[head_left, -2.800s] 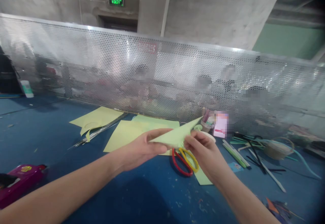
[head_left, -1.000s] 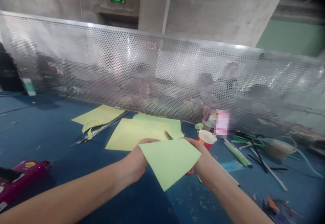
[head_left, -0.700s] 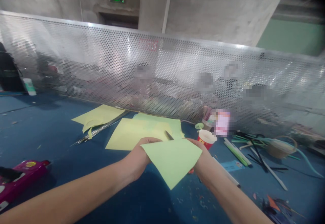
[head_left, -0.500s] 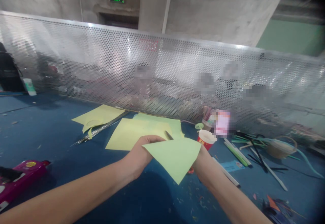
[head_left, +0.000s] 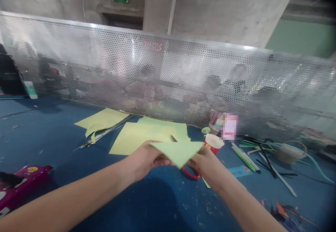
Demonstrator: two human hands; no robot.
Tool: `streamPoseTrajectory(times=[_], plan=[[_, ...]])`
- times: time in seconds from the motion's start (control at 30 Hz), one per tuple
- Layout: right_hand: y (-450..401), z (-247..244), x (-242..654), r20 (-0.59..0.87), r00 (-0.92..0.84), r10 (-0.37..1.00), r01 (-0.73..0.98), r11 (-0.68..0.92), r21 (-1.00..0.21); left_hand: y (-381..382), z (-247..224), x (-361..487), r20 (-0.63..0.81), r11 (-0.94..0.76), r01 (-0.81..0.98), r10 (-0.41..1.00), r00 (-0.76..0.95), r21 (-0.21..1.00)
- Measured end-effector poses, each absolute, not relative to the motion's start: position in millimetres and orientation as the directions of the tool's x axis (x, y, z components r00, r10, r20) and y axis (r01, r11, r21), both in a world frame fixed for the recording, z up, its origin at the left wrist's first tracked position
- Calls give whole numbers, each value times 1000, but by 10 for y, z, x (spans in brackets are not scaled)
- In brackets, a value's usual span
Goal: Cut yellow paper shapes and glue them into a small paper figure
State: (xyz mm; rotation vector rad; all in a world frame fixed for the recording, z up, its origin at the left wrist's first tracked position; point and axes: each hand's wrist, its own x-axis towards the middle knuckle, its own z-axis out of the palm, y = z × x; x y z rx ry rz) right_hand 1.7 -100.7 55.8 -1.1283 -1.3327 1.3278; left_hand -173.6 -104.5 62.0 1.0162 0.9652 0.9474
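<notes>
A light green sheet of paper (head_left: 180, 152) is held between my two hands, tilted so that it looks like a narrow triangle. My left hand (head_left: 150, 156) is closed on its left edge, and my right hand (head_left: 203, 156) grips the right corner. Red-handled scissors (head_left: 191, 173) show below the paper beside my right hand; their dark tip sticks up behind the sheet. Whether my right hand touches the scissors is hidden. Yellow paper (head_left: 126, 141) lies flat on the blue table behind my left hand.
A red and white paper cup (head_left: 214, 143) stands right of the hands. Green and white strips (head_left: 244, 158) and a small basket (head_left: 290, 153) lie further right. A magenta device (head_left: 26, 183) sits at far left. A perforated metal screen (head_left: 105, 67) runs behind.
The green sheet has tipped flatter, its near point rising away from me. More of the red scissor handle and of both hands' fingers shows below it.
</notes>
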Motion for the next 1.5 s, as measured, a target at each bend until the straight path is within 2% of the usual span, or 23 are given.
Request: streamPoseTrajectory(times=[0.13,0.37,0.53,0.77,1.17,1.5], plan=[[-1034,638,-17,-45,-195,980,22,-42,-999,-1041,684,-1767,-225,301,-216,922,315,929],[-1035,663,-9,-35,-133,991,50,-29,-998,-1033,655,-1788,-64,146,-204,931,359,968],[-1034,667,-20,-19,-124,992,67,-10,-998,-1041,646,-1782,-54,113,-168,947,318,979],[-1032,698,12,-54,-233,971,-11,-59,-998,-1033,627,-1781,-71,130,-180,951,300,975],[-1020,695,42,-25,-162,986,-3,-26,-1000,-990,695,-1809,-38,129,-230,931,364,965],[-1004,689,51,-15,-126,992,51,-8,-999,-1009,699,-1819,-1,46,-119,936,353,992]])
